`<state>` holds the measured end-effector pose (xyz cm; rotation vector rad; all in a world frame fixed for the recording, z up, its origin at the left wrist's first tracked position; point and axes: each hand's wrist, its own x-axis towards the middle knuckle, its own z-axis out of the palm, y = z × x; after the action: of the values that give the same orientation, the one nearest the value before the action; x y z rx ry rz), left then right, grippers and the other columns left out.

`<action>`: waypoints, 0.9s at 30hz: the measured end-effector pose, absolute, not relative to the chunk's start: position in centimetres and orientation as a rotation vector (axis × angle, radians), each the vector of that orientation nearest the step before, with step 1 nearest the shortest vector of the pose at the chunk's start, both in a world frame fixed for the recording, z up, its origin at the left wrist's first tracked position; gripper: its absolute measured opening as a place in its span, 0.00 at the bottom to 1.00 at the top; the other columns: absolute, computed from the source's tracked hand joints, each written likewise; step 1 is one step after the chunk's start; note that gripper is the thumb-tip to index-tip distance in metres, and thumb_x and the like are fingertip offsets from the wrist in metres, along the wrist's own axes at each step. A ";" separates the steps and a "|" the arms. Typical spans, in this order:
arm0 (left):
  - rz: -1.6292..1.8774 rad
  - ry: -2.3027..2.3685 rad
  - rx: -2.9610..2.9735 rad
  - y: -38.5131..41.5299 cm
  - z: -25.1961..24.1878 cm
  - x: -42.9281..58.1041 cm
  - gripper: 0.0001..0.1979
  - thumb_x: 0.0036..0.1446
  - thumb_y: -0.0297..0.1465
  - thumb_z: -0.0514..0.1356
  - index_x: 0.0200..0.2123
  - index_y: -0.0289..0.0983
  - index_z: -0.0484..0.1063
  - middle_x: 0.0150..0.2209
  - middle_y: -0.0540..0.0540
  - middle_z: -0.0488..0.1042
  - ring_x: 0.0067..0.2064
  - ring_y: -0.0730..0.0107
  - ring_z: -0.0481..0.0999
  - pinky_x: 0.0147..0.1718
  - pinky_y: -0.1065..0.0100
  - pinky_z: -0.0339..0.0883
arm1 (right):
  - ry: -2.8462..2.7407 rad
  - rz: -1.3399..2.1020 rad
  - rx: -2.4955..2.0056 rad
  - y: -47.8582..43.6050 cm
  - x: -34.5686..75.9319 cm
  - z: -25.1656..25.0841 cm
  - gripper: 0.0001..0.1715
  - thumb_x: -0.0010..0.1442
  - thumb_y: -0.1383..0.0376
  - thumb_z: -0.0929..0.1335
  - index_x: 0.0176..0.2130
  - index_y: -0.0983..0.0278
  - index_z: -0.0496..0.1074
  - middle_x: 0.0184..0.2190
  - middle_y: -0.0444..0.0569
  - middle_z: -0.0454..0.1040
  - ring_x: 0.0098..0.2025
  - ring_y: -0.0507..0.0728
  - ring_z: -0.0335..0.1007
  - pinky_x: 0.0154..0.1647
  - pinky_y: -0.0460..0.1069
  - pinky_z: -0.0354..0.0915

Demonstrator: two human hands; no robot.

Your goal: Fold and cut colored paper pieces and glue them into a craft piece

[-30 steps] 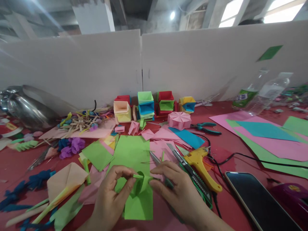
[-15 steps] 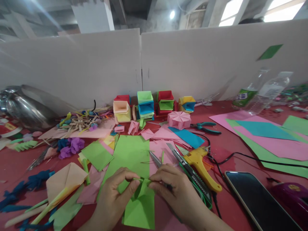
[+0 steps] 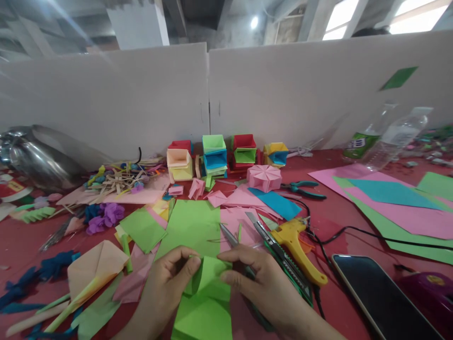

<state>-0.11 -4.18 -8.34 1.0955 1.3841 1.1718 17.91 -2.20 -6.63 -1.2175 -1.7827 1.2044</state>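
Observation:
Both of my hands pinch a light green sheet of paper (image 3: pixel 207 302) low in the middle of the view. My left hand (image 3: pixel 166 285) grips its upper left corner with curled fingers. My right hand (image 3: pixel 260 285) presses thumb and fingers on the upper right edge, where a flap is folded over. The sheet lies partly on a larger green sheet (image 3: pixel 193 226) and a pink sheet (image 3: pixel 240 226) on the red table (image 3: pixel 21 241). Grey scissors (image 3: pixel 230 236) lie just beyond my right hand's fingers.
A utility knife (image 3: pixel 272 245), a yellow glue gun (image 3: pixel 297 245) with its black cord and a phone (image 3: pixel 382 302) lie to the right. Folded paper boxes (image 3: pixel 215 156), green pliers (image 3: pixel 304 188), plastic bottles (image 3: pixel 385 134), large coloured sheets (image 3: pixel 396 203), a peach paper cone (image 3: pixel 95 269) and a metal bowl (image 3: pixel 42 160) surround the work area.
The small green roll held a second ago has been flattened into a wider folded flap. The sheet has slid slightly toward me; both hands stayed close together on it.

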 end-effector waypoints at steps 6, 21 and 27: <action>1.187 1.334 0.953 -4.0 -8.4 0.1 0.14 0.37 0.39 0.69 0.24 0.35 0.75 0.17 0.54 0.68 0.21 0.77 0.63 0.19 0.78 0.55 | -1.601 1.300 -1.269 -2.2 17.8 -6.6 0.11 0.52 0.66 0.69 0.37 0.67 0.77 0.27 0.46 0.76 0.31 0.54 0.69 0.33 0.47 0.63; 1.019 1.379 0.997 -4.9 -8.0 0.3 0.12 0.40 0.37 0.67 0.28 0.35 0.75 0.14 0.57 0.61 0.16 0.81 0.56 0.15 0.78 0.48 | -1.690 1.309 -1.263 -2.0 18.1 -6.8 0.05 0.50 0.66 0.71 0.30 0.65 0.77 0.25 0.44 0.74 0.30 0.54 0.66 0.31 0.46 0.61; 1.005 1.358 1.109 -4.7 -8.4 0.1 0.10 0.43 0.35 0.65 0.29 0.35 0.74 0.18 0.54 0.65 0.21 0.77 0.61 0.20 0.76 0.54 | -1.615 1.363 -1.233 -1.9 18.1 -7.0 0.07 0.51 0.63 0.70 0.30 0.66 0.75 0.25 0.44 0.74 0.30 0.53 0.67 0.31 0.45 0.61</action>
<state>0.09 -4.73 -8.36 1.1085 1.3582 1.0051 18.06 -1.90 -6.97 -1.2329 -1.6149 1.3630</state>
